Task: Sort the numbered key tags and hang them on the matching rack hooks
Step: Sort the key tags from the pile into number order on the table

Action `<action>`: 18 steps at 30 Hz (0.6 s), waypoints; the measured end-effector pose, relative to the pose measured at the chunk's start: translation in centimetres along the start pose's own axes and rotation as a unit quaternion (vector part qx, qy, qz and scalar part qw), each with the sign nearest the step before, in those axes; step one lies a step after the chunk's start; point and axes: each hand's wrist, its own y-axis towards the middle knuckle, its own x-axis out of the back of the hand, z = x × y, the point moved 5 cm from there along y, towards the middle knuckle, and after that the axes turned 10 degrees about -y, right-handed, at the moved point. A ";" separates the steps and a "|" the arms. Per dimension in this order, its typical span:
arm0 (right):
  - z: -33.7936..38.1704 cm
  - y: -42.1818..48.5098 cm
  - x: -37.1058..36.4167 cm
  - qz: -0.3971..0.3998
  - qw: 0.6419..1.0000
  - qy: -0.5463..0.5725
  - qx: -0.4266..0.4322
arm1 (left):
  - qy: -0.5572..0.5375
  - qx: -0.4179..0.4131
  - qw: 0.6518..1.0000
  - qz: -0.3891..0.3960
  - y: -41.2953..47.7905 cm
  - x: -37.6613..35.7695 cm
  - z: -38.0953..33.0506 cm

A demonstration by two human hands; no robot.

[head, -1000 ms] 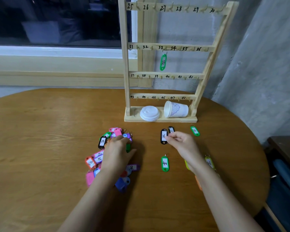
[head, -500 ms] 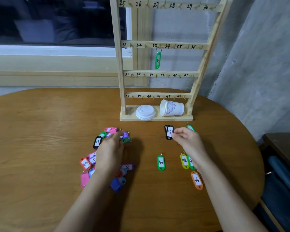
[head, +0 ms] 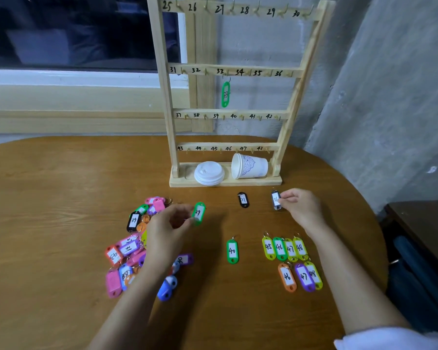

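Green tag 29 (head: 198,212) — pinched in grip of left hand (head: 168,231), tag 36 (head: 276,199) pinched by right hand (head: 301,207)

Round wooden tabletop (head: 48,198) filled the lower frame. White paper cup (head: 250,166) lay on its side at centre, mouth facing left, just beside a stack of white lids (head: 209,173). Dark window (head: 74,31) upper left, grey wall (head: 390,97) right, dark cabinet (head: 420,223) at right edge.

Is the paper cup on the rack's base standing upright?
No, the paper cup lies on its side on the rack's base.
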 end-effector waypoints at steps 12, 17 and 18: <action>-3.1 -0.8 1.2 0.036 0.993 -0.094 -0.056 | -0.056 0.051 0.996 0.038 -0.4 -1.8 0.3; -2.9 -0.9 1.1 0.031 0.991 -0.115 -0.064 | -0.052 0.057 0.996 0.038 -0.7 -1.7 0.3; -2.8 -1.0 1.2 0.027 0.991 -0.117 -0.060 | -0.052 0.058 0.996 0.039 -0.8 -1.6 0.3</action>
